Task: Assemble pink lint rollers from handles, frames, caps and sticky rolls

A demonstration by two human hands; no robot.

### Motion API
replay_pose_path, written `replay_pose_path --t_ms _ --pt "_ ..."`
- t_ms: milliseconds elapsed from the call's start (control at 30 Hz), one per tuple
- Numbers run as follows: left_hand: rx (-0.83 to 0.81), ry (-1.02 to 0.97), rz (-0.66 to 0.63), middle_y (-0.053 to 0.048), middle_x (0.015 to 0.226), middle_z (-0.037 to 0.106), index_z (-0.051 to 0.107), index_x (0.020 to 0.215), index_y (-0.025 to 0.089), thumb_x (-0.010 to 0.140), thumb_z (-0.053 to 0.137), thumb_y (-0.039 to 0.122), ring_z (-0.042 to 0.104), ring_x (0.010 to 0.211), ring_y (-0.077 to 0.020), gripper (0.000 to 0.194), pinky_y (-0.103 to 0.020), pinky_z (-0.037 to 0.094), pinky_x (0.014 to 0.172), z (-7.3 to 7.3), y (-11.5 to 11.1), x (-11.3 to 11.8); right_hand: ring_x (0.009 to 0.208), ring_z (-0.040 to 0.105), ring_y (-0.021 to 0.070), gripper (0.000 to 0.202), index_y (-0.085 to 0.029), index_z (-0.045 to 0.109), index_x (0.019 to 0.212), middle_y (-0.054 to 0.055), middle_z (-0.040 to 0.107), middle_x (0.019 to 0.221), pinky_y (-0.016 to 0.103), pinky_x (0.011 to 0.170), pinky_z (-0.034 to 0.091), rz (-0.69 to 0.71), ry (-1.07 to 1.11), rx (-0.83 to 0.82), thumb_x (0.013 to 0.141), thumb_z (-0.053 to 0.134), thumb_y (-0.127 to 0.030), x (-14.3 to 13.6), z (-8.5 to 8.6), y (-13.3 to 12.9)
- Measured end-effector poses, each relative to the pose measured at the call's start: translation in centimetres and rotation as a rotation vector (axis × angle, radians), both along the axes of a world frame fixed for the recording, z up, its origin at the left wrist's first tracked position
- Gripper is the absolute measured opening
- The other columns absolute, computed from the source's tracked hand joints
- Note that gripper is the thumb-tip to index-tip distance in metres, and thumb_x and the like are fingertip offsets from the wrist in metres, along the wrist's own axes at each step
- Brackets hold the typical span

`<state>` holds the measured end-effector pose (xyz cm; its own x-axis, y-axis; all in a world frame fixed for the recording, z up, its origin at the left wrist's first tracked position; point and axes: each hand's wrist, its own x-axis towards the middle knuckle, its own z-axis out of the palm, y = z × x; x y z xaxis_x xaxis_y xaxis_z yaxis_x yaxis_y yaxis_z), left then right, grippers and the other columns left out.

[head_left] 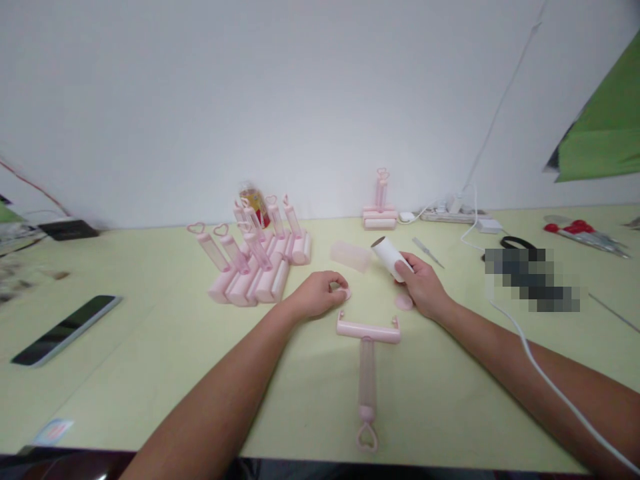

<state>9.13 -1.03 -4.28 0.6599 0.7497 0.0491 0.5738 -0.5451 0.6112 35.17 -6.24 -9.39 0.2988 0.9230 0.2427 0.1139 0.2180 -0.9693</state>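
Note:
A white paper roll (393, 259) is gripped in my right hand (419, 283), tilted with its open end toward the upper left. Beneath that hand, a pink disc (404, 302) lies on the table. My left hand (323, 293) rests on the table with thumb and forefinger closed on a small pink disc (346, 293). Between my forearms lies a pink roller frame (369, 331), its two arms pointing away from me and its clear handle, ending in a heart loop, toward me. A translucent pink cover (351, 256) sits beyond my hands.
Several finished-looking pink rollers (245, 283) stand at the left, a can (257, 205) behind them. Another pink roller (380, 217) is near the wall. A phone (67, 330) lies far left; a screwdriver (428, 253), white cable (525, 343) and red-handled scissors (583, 230) are right.

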Motion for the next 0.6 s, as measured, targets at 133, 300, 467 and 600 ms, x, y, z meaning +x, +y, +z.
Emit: replay_pose_path --t_ms 133,300,467,600 --pt "0.076 0.085 -0.058 -0.006 0.095 0.072 0.072 0.105 0.016 0.082 0.059 0.034 0.062 0.075 -0.0168 0.031 -0.025 0.047 0.070 0.8 -0.3 1.2 0.065 0.053 0.0139 0.046 -0.021 0.066 0.108 0.000 0.062 0.079 0.026 0.058 0.046 -0.001 0.244 0.003 0.078 0.068 -0.056 0.3 -0.5 0.7" --pt "0.243 0.242 -0.125 -0.011 0.107 0.070 0.071 0.110 0.017 0.087 0.049 0.027 0.064 0.096 -0.0236 0.033 -0.033 0.048 0.086 2.6 -1.3 4.3 0.068 0.053 0.0135 0.042 -0.023 0.064 0.102 0.000 0.060 0.083 0.025 0.056 0.048 0.000 0.376 0.021 0.076 0.071 -0.055 0.3 -0.4 0.9" --pt "0.254 0.295 -0.335 -0.011 0.117 0.065 0.066 0.119 0.025 0.096 0.033 0.044 0.059 0.109 -0.0277 0.045 -0.043 0.045 0.094 4.6 -5.4 8.8 0.065 0.053 0.0129 0.040 -0.024 0.061 0.095 -0.001 0.059 0.081 0.025 0.056 0.049 -0.009 0.441 0.017 0.075 0.071 -0.056 0.5 -0.2 1.0" --pt "0.135 0.493 -0.280 -0.018 0.120 0.062 0.069 0.115 0.025 0.090 0.027 0.067 0.059 0.107 -0.0376 0.064 -0.055 0.043 0.089 4.5 -7.9 10.8 0.067 0.054 0.0137 0.039 -0.024 0.060 0.098 0.000 0.059 0.085 0.027 0.057 0.050 0.004 0.419 0.015 0.078 0.069 -0.056 0.6 -0.2 0.9"
